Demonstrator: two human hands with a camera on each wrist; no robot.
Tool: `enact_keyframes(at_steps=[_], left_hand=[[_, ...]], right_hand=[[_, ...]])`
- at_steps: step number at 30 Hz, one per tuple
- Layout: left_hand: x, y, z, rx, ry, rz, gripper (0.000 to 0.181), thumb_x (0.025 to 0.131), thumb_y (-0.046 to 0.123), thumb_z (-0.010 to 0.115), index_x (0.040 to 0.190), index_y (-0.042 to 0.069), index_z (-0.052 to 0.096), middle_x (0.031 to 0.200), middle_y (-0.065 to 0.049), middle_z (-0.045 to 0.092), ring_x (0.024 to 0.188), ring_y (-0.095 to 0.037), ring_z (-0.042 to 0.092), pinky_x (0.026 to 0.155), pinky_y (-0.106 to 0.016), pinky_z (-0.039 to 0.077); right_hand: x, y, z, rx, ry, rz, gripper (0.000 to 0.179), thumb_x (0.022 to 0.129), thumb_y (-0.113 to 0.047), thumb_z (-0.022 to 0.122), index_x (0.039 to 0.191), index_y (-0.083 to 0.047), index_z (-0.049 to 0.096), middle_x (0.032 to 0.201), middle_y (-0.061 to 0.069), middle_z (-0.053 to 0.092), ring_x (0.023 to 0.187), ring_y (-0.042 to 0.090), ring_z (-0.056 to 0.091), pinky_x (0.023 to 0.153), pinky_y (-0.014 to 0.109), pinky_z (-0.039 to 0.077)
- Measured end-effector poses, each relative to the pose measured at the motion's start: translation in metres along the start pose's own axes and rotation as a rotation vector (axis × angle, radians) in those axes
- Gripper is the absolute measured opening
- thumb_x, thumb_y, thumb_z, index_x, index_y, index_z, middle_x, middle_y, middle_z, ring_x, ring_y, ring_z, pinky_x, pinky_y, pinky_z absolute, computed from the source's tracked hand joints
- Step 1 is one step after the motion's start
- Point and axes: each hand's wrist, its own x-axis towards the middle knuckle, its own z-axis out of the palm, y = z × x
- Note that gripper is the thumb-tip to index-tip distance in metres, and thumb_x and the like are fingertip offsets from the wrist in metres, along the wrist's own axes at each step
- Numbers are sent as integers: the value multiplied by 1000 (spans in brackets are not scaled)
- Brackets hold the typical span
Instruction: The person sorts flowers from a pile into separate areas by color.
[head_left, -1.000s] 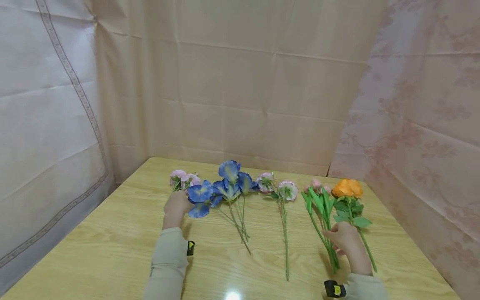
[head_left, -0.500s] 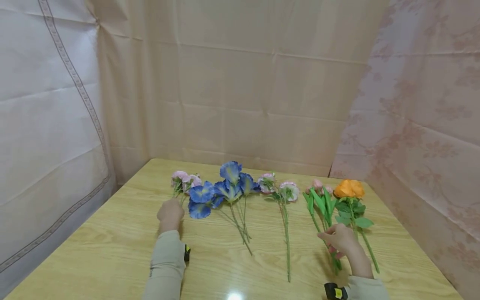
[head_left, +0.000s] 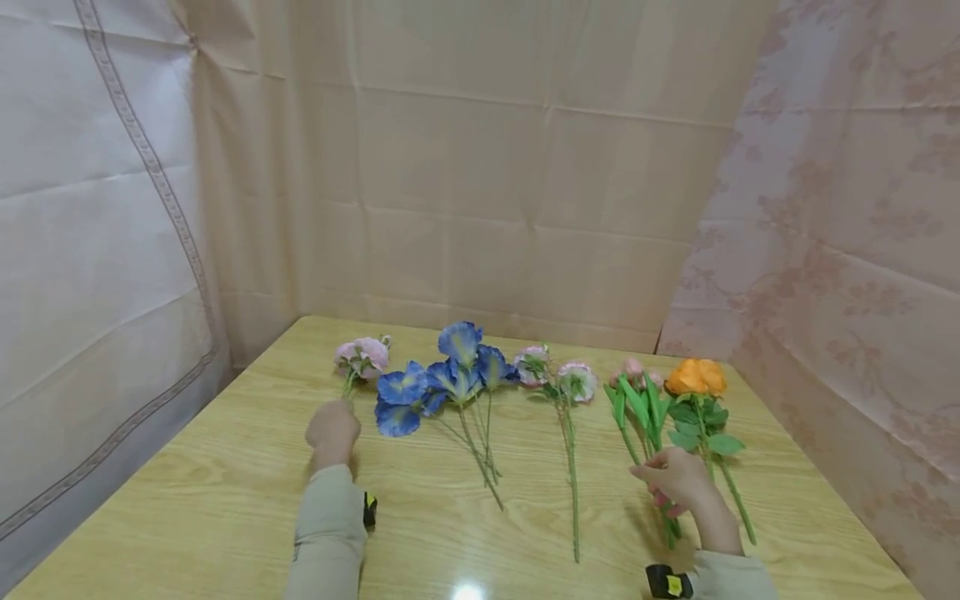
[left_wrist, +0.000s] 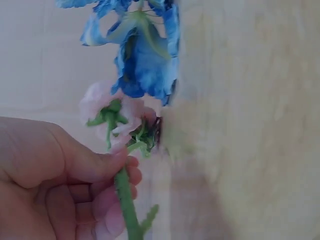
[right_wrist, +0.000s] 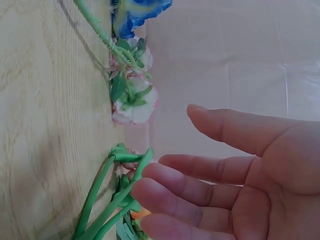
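Observation:
At the left of the table, my left hand (head_left: 333, 433) pinches the green stem (left_wrist: 126, 200) of a pink flower (head_left: 362, 357) between thumb and fingers. Its pale pink blooms (left_wrist: 115, 112) stand just past the fingertips in the left wrist view. On the right, my right hand (head_left: 684, 479) hovers over the stems of the pink tulips (head_left: 637, 400). In the right wrist view its fingers are loosely extended, with nothing between them and the thumb. An orange flower (head_left: 697, 377) with green leaves lies just right of that hand.
Several blue irises (head_left: 457, 375) lie just right of my left hand, their stems slanting toward me. A stem with white-pink blooms (head_left: 576, 382) lies between the irises and the tulips. Curtains hang behind and at both sides of the wooden table (head_left: 442, 550).
My left hand has drawn back toward me and left, now holding the pink flower's stem; its blooms have shifted slightly left. My right hand has moved slightly left over the tulips.

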Motion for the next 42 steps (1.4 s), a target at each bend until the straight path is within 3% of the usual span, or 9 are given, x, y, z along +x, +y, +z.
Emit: enact_keyframes(at_steps=[9,15,19,24,29,35,42], left_hand=[[-11,6,-20,-67,176,-26,11,75,-3,47,72,-9,55,77,-29,56,71,-41,57,53,-46,45],[-22,21,-35,-118,308,37,10,73,-4,50,63,-5,49,69,-27,55,67,-43,56,52,-49,44],[-28,35,-43,-190,352,97,18,77,0,49,59,-2,47,62,-21,51,60,-37,52,50,-46,41],[-34,58,-43,-341,282,196,14,83,3,57,73,-6,55,72,-19,57,67,-30,54,56,-39,44],[-43,80,-31,-455,230,293,13,80,3,64,79,-8,57,79,-19,59,74,-30,57,63,-38,46],[-56,102,-28,-519,206,400,14,79,2,65,84,-9,59,82,-20,61,76,-30,59,65,-36,49],[-69,117,-25,-543,179,471,14,78,3,67,83,-8,60,78,-17,61,63,-24,61,53,-28,49]], right_hand=[[1,-6,4,28,6,-16,40,86,-26,59,100,11,55,68,10,56,51,17,55,48,34,48],[2,-11,10,71,13,-18,33,86,-19,59,102,10,53,68,11,55,48,17,52,43,30,43],[4,-15,12,69,39,-59,29,86,-19,59,96,8,56,68,11,56,49,18,53,43,31,45],[5,-23,15,69,85,-119,31,86,-19,59,98,9,57,69,11,56,53,20,55,45,32,47],[6,-35,20,65,107,-207,35,86,-19,60,103,11,55,73,9,59,59,22,57,49,33,49],[6,-48,23,45,127,-261,35,87,-18,59,104,12,56,74,9,60,59,20,58,51,34,50],[3,-62,33,18,135,-314,29,86,-14,59,104,9,58,68,4,58,55,15,56,49,28,47]])
